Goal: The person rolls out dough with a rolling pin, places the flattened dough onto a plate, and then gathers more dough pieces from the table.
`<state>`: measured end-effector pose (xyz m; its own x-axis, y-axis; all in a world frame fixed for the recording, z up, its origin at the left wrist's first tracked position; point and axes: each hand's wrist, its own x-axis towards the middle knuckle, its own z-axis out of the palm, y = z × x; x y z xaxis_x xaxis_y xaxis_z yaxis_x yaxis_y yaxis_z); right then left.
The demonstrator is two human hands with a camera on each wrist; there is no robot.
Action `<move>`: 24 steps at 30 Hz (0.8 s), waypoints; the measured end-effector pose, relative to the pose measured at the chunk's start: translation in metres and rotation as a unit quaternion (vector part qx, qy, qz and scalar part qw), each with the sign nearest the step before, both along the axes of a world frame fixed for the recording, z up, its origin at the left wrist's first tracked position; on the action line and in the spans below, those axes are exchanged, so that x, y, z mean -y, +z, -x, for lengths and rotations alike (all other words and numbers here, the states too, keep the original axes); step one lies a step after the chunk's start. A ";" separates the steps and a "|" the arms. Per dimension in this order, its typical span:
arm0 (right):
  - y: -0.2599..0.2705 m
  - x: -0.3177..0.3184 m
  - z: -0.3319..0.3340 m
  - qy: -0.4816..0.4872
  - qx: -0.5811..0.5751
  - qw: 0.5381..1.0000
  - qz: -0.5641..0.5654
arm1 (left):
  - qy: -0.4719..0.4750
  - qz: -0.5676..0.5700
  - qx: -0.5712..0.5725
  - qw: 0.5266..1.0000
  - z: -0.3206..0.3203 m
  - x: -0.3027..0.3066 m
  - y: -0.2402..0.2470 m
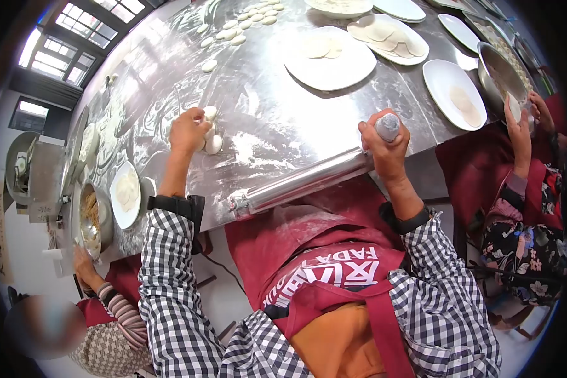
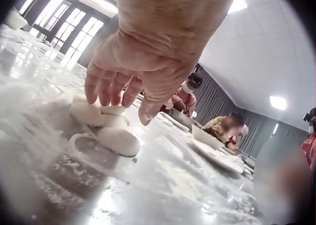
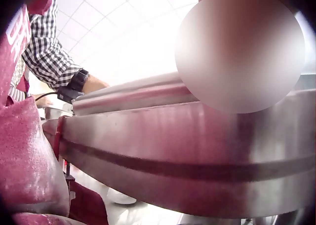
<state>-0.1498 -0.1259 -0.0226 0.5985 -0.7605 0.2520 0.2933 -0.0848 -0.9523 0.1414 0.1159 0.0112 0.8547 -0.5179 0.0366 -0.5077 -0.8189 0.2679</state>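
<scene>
- A broad steel table edge [image 3: 187, 148], reflecting red, spans the view.
- A metal roller [image 3: 138, 97] lies along its top.
- Your left arm [image 3: 95, 85], in checkered sleeve [image 3: 50, 57] and black wrist strap [image 3: 79, 80], shows beyond the roller.
- Your white-dusted red apron [image 3: 32, 158] hangs at left.
- A round blur [image 3: 240, 51] hides the upper right.

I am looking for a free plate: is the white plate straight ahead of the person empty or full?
Neither: on the white plate, thin dough rounds overlap toward the far side; its near part is bare.

Maroon apron [image 1: 359, 286], white lettering [image 1: 343, 264]; black-and-white checked sleeves [image 1: 170, 277].
</scene>
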 end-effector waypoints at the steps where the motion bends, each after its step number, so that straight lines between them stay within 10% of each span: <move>1: -0.002 0.000 0.002 -0.005 -0.002 1.000 0.008 | 0.002 0.031 0.005 1.000 -0.007 -0.005 -0.006; 8: -0.003 -0.003 0.001 -0.023 0.006 0.999 0.043 | 0.023 0.055 0.073 0.995 -0.009 -0.008 0.003; 12: -0.002 0.000 0.002 -0.011 -0.015 0.999 0.027 | 0.001 0.295 -0.355 0.887 0.047 0.015 0.035; 14: 0.000 0.001 0.001 -0.004 -0.017 0.999 0.029 | -0.043 0.233 -0.395 0.887 0.065 0.019 0.021; 19: -0.005 -0.002 0.003 -0.023 -0.013 0.998 0.052 | -0.116 0.033 -0.065 0.991 0.083 0.032 -0.006; 24: -0.010 -0.002 0.003 -0.023 -0.007 0.999 0.037 | -0.182 0.084 -0.168 0.965 0.124 0.071 -0.008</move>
